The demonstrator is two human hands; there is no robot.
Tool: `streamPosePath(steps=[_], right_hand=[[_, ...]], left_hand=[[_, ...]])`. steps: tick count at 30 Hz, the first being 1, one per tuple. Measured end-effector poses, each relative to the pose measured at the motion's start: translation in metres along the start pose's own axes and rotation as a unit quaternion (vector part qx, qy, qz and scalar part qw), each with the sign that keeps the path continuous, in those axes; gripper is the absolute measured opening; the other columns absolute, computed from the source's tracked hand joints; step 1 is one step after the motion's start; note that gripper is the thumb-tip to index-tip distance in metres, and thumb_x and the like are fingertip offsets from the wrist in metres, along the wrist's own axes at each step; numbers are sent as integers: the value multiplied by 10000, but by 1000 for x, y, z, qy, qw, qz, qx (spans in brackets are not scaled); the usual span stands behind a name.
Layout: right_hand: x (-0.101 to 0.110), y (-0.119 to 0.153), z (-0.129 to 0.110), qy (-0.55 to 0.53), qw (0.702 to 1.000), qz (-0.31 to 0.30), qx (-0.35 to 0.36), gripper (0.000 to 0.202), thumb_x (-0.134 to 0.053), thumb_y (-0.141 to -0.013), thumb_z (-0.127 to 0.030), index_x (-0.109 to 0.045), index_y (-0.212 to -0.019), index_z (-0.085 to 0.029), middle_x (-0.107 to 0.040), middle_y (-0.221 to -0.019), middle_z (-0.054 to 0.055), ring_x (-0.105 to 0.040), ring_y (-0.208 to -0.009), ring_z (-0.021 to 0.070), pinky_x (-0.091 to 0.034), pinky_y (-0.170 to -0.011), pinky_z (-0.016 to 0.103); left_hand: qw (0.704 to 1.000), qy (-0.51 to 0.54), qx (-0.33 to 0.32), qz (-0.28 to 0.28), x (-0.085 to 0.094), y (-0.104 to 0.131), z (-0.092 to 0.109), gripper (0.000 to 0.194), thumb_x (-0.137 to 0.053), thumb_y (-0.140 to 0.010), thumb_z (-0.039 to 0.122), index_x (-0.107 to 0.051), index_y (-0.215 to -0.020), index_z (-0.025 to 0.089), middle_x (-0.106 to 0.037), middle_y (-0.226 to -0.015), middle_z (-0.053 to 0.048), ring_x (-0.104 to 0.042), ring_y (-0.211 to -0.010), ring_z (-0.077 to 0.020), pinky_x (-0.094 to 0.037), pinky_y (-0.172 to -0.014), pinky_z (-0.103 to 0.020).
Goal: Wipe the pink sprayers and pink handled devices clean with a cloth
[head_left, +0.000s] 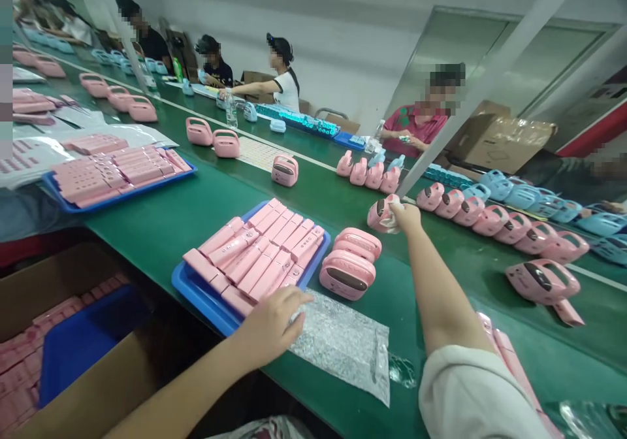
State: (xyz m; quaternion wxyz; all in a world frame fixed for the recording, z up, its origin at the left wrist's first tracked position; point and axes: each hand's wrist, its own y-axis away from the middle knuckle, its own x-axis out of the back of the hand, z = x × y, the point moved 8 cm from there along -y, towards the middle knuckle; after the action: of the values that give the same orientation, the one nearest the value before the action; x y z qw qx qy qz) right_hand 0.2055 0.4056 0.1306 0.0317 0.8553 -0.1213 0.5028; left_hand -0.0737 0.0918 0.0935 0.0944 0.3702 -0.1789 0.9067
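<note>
My right hand is stretched out over the green table. It is closed on a pink handled plastic housing with a dark window, and something white and crumpled shows at the fingers. My left hand is at the near corner of a blue tray filled with pink plastic strips. Its thumb and forefinger are apart, and I see nothing held in it. Beside those fingers lies a silvery bubble-wrap bag. Two pink housings rest between the tray and my right arm.
More pink housings line the belt at right, with blue ones behind. Another blue tray of pink parts stands at left. A cardboard box is below the table edge. Co-workers sit across, and a slanted post rises there.
</note>
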Motion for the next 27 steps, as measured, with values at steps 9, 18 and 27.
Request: streamPosePath(steps=[9, 18, 27], right_hand=[[-25, 1, 3, 8, 997, -68, 21, 308, -578, -945, -408, -630, -1062, -128, -648, -1054, 69, -633, -940, 168, -546, -847, 364], [3, 51, 34, -130, 983, -122, 39, 344, -664, -867, -434, -604, -736, -122, -593, -650, -19, -562, -591, 98, -485, -600, 246], [26, 112, 47, -350, 929, -112, 38, 446, -703, -669, -595, -604, -837, -194, -713, -764, 77, -685, -692, 226, -553, -595, 324]], left_hand=[[940, -316, 117, -64, 12, -105, -20, 302, -429, -896, 70, -612, -1137, 80, -632, -1079, -196, -613, -1067, -320, -535, -851, -422], [961, -262, 61, -69, -10, -124, -9, 408, -485, -816, 37, -551, -1216, 80, -574, -1237, -214, -545, -1187, -325, -476, -967, -450], [993, -93, -8, -71, -22, -134, 11, 69, -520, -847, 181, -587, -860, 173, -669, -941, -69, -636, -923, -233, -518, -824, -357]])
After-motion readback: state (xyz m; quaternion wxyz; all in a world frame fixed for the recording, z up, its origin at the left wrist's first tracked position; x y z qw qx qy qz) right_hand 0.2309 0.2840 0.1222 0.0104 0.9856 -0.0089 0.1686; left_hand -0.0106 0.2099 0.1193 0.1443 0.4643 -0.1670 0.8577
